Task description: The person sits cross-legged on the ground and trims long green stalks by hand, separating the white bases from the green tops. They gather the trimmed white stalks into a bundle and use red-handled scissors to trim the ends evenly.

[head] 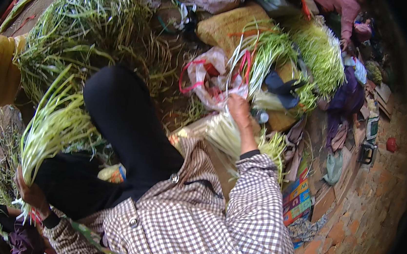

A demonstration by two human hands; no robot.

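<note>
At the lower left, my left hand (31,193) grips the pale lower ends of a bunch of long green leafy stalks (50,130). The green tops of the bunch fan upward beside my bent knee. My right hand (240,110) is at the edge of a clear plastic bag (208,72) with pink handles. Directly below it lies a bundle of whitish stalks (225,131). The fingertips point away from the camera, so whether they pinch a stalk or the bag is unclear. A bottle with a pale cap (262,117) lies just right of that hand.
A big heap of green leaves (84,23) covers the upper left. Trimmed bundles (318,57) lie on yellow sacks (231,27), near a dark blue cloth (282,88). Another person's pink sleeve (343,15) reaches in at top right. A brick surface (356,215) runs along the right.
</note>
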